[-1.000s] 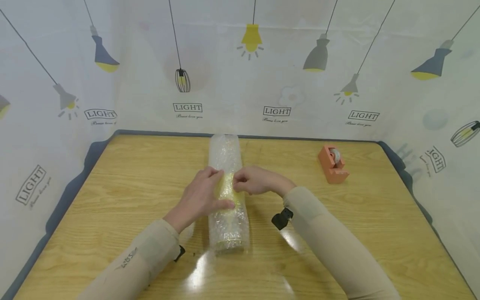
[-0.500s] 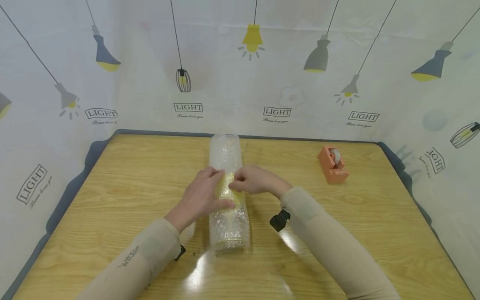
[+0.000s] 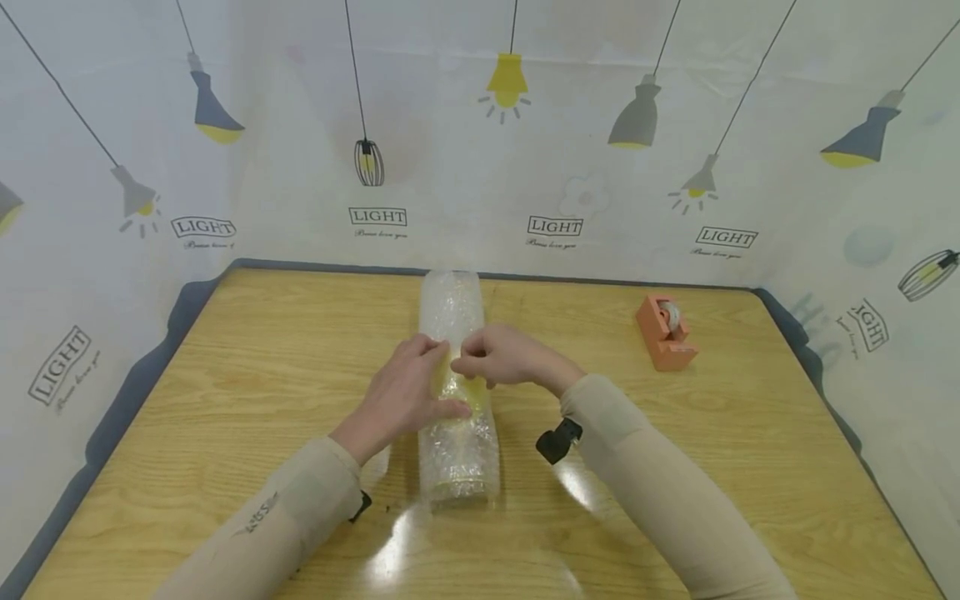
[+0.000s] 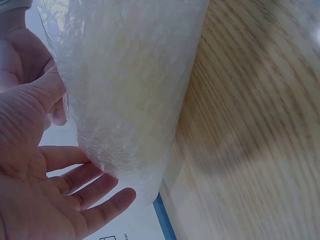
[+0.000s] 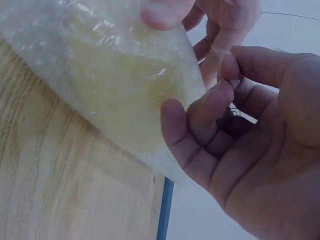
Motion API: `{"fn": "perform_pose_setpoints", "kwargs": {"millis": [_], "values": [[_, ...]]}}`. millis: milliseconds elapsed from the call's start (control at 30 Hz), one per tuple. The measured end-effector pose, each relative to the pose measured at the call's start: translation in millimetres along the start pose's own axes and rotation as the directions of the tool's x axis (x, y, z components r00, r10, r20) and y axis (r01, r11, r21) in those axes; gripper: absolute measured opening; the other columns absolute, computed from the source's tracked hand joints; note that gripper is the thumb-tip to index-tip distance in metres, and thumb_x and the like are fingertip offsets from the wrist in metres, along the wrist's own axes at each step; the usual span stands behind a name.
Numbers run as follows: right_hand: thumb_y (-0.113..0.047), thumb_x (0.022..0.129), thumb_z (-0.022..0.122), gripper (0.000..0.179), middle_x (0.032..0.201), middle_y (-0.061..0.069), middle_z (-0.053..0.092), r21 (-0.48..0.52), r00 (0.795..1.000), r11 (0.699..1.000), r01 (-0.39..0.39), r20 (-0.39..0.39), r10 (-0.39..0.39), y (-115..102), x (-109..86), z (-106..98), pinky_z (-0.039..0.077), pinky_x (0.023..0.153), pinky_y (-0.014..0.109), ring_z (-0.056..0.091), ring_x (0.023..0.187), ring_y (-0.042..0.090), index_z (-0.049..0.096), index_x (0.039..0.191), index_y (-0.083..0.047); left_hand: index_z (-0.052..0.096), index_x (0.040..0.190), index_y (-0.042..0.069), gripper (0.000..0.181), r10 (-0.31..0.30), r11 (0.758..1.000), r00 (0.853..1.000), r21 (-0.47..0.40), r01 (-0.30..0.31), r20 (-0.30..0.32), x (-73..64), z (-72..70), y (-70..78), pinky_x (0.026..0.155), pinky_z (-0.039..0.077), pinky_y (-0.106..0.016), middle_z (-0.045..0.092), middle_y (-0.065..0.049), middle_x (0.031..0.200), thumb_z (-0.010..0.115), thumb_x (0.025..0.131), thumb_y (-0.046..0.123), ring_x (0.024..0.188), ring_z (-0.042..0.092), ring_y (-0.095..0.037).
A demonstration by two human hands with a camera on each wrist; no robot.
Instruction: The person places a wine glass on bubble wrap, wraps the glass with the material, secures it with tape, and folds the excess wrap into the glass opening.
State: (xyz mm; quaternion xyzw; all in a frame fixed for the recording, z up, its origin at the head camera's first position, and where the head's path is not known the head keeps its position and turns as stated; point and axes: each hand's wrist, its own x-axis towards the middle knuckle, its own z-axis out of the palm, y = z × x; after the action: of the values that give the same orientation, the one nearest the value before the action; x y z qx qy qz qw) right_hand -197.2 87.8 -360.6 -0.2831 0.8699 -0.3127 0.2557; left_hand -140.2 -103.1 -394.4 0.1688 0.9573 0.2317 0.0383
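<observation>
A long bundle in clear bubble wrap (image 3: 456, 458) lies on the table, its far end near the back wall. Something yellow shows through the wrap under the hands; its kind is hidden. My left hand (image 3: 401, 387) rests on the bundle's left side, thumb and fingers spread and touching the plastic. Over the right side is my right hand (image 3: 510, 358), curled, with thumb and forefinger pinching a small piece of clear tape (image 5: 217, 56), seen in the right wrist view. Whether the tape touches the wrap is not clear.
An orange tape dispenser (image 3: 667, 333) with a roll of tape stands at the back right of the wooden table (image 3: 262, 358). A white sheet printed with lamps (image 3: 465, 183) walls in the back and sides. Another translucent piece (image 3: 375, 469) shows beside the left wrist.
My right hand has moved slightly left over the bundle, its fingertips nearer the middle of the wrap. The left hand and the bundle have stayed in place.
</observation>
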Motion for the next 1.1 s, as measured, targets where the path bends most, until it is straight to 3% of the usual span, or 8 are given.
{"fn": "perform_pose_setpoints", "kwargs": {"millis": [167, 300, 533, 700, 900, 1000, 1100], "values": [[-0.025, 0.106, 0.058, 0.035, 0.080, 0.005, 0.064, -0.015, 0.999, 1.000, -0.019, 0.035, 0.020, 4.0, 1.4, 1.7, 0.055, 0.065, 0.026, 0.067, 0.074, 0.025, 0.061, 0.078, -0.005, 0.045, 0.153, -0.001, 0.099, 0.009, 1.000, 1.000, 0.008, -0.009, -0.003, -0.7, 0.2, -0.6, 0.097, 0.056, -0.041, 0.052, -0.017, 0.140, 0.088, 0.079, 0.050, 0.124, 0.053, -0.030], [-0.025, 0.105, 0.060, 0.035, 0.074, 0.005, 0.061, -0.012, 0.999, 0.999, -0.032, 0.020, 0.032, 8.5, 2.7, 3.3, 0.057, 0.064, 0.027, 0.065, 0.069, 0.021, 0.060, 0.076, -0.005, 0.046, 0.152, -0.001, 0.099, 0.010, 1.000, 1.000, 0.008, -0.010, -0.006, -0.8, 1.0, -1.5, 0.094, 0.056, -0.041, 0.053, -0.017, 0.140, 0.088, 0.079, 0.050, 0.123, 0.053, -0.030], [-0.032, 0.104, 0.063, 0.040, 0.064, -0.002, 0.055, -0.025, 0.998, 0.998, -0.062, 0.003, 0.062, 12.6, 4.1, 5.0, 0.048, 0.055, 0.021, 0.056, 0.059, 0.011, 0.055, 0.069, -0.012, 0.046, 0.152, -0.002, 0.099, 0.020, 1.000, 1.000, 0.013, -0.019, -0.008, -0.9, 0.0, -0.6, 0.094, 0.057, -0.040, 0.052, -0.017, 0.139, 0.088, 0.078, 0.049, 0.122, 0.053, -0.030], [-0.032, 0.104, 0.061, 0.040, 0.075, 0.005, 0.064, 0.010, 0.998, 0.998, -0.061, -0.016, 0.061, 10.0, 1.9, 3.1, 0.054, 0.062, 0.027, 0.064, 0.069, 0.020, 0.058, 0.073, -0.008, 0.046, 0.152, -0.001, 0.099, 0.022, 1.000, 1.000, 0.014, -0.022, -0.006, -0.9, -0.1, -0.9, 0.095, 0.056, -0.040, 0.052, -0.017, 0.139, 0.088, 0.079, 0.050, 0.122, 0.053, -0.030], [-0.030, 0.106, 0.059, 0.037, 0.083, 0.003, 0.066, 0.026, 1.000, 1.000, -0.008, 0.010, 0.008, 5.6, 2.9, 2.8, 0.062, 0.076, 0.041, 0.067, 0.077, 0.024, 0.059, 0.075, -0.009, 0.047, 0.152, 0.000, 0.097, 0.029, 0.999, 1.000, 0.026, -0.029, -0.009, -0.3, 0.3, -1.0, 0.094, 0.056, -0.040, 0.053, -0.016, 0.138, 0.087, 0.080, 0.050, 0.121, 0.053, -0.030], [-0.028, 0.105, 0.060, 0.035, 0.079, 0.001, 0.065, -0.006, 1.000, 1.000, 0.008, 0.016, -0.008, 5.2, 5.0, 4.7, 0.061, 0.070, 0.036, 0.063, 0.070, 0.018, 0.061, 0.076, -0.008, 0.047, 0.152, 0.000, 0.096, 0.034, 0.999, 0.999, 0.035, -0.034, -0.012, -0.1, 0.8, -1.4, 0.092, 0.057, -0.039, 0.053, -0.016, 0.137, 0.087, 0.080, 0.050, 0.120, 0.053, -0.029], [-0.028, 0.104, 0.062, 0.037, 0.067, -0.003, 0.055, -0.064, 1.000, 0.998, 0.002, -0.009, -0.003, 6.2, 7.1, 7.1, 0.049, 0.058, 0.024, 0.051, 0.060, 0.011, 0.057, 0.070, -0.012, 0.047, 0.152, 0.000, 0.097, 0.036, 0.999, 0.999, 0.033, -0.035, -0.016, 0.3, 1.5, -2.2, 0.092, 0.056, -0.039, 0.053, -0.016, 0.137, 0.087, 0.080, 0.050, 0.120, 0.054, -0.029]]}}
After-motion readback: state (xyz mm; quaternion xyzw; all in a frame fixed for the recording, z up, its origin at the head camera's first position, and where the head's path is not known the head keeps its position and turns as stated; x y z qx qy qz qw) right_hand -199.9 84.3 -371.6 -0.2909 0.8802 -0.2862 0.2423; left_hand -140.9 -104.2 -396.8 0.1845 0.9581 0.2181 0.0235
